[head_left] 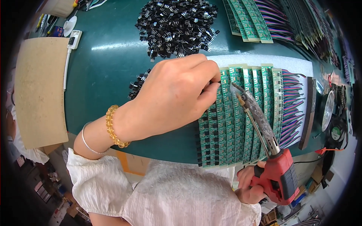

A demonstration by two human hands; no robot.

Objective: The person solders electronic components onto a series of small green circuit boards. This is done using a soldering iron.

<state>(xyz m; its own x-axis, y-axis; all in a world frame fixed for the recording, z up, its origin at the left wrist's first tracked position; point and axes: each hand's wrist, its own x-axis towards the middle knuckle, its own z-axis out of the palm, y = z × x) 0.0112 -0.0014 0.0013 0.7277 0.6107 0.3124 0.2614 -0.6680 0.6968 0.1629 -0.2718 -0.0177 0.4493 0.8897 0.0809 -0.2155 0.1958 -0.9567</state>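
My left hand [173,92] reaches over the panel of green circuit boards [241,124], thumb and forefinger pinched on a small black component, mostly hidden by the fingertips. My right hand [249,184] is wrapped round the grip of a red soldering gun [281,173]. Its dark tip points up and left, close to the boards just right of my left fingertips. A thin metal tube runs alongside the barrel. Rows of black components sit along the left columns of the boards; the columns further right show bare pads. Bundles of coloured wires [292,109] come off the right edge.
A large heap of black pronged components [175,28] lies at the back, with a smaller pile [137,84] behind my left wrist. More boards [250,19] with wires are stacked back right. A dark bar [309,113] stands beside the wires; a tan board [41,90] lies at left.
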